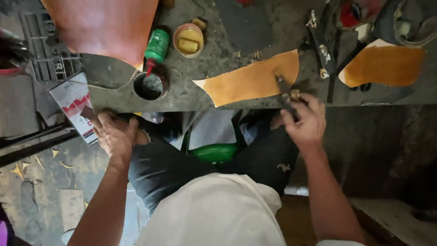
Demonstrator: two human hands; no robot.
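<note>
Here, seen from the head camera looking straight down, a person is sitting at a dark, stained bench (214,98) with dark trousers and a pale shirt filling the near middle of the view. The right hand (304,122) is curling closed around the handle of a brush (286,92), fingers wrapped tight, and the brush tip is resting on the near right corner of a tan leather piece (250,81) that is lying flat on the bench edge. The left hand (114,133) is hanging off the near left edge of the bench, fingers bent and loosely spread; it is touching the bench rim, just beside a white and red box (73,102), and I cannot tell whether it is gripping anything.

Farther back, a round dark tin (148,86) is sitting near the bench's left end, with a green bottle (155,48) with a red nozzle lying tilted, its tip pointing down at the tin. Just right of the bottle a small pot (188,40) of yellow glue is standing open. A large reddish-brown hide (102,25) is covering the far left corner. At the far right a second tan piece (384,66) is lying well apart from the first, with dark tools between them. Something green (216,151) is showing between the person's knees, below the bench.
</note>
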